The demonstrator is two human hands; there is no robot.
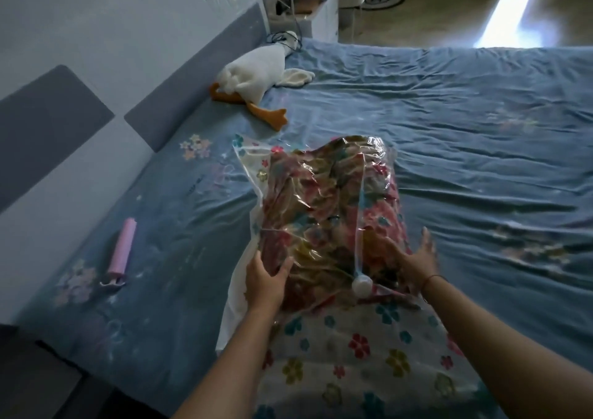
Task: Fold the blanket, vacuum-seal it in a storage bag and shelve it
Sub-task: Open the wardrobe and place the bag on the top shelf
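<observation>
**Both hands on the bagged blanket at the near edge of the bed**

Nearest the camera, two bare forearms reach forward over the flat, flower-printed end of a clear plastic storage bag (353,364), which lies on the bed's blue-grey sheet (481,162) and runs away from the person. The left hand (266,280) grips the bag's left side, thumb on top and fingers curled around the bulge, closed on the plastic. The right hand (414,261) lies flat against the bag's right side with fingers spread and straight, palm pressing inward; a thin red cord circles that wrist. Between the two hands sits a round white valve cap (362,285) on the top face of the bag, and a pale seam line runs from it up the bag's length.

Inside the bag, filling its middle and far part, is the folded floral blanket (321,200) in pinks, yellows and teal, the plastic wrinkled and glossy over it. The bag's far left corner stands up loosely.

To the left, well apart from the bag and near the bed's edge, lies a pink cylindrical hand pump (121,251) with a pale handle at its near end. Farther on, against the grey padded headboard (192,85), rests a white plush goose with orange feet (253,75). Beyond the bed, sunlight falls on a wooden floor (545,8).
</observation>
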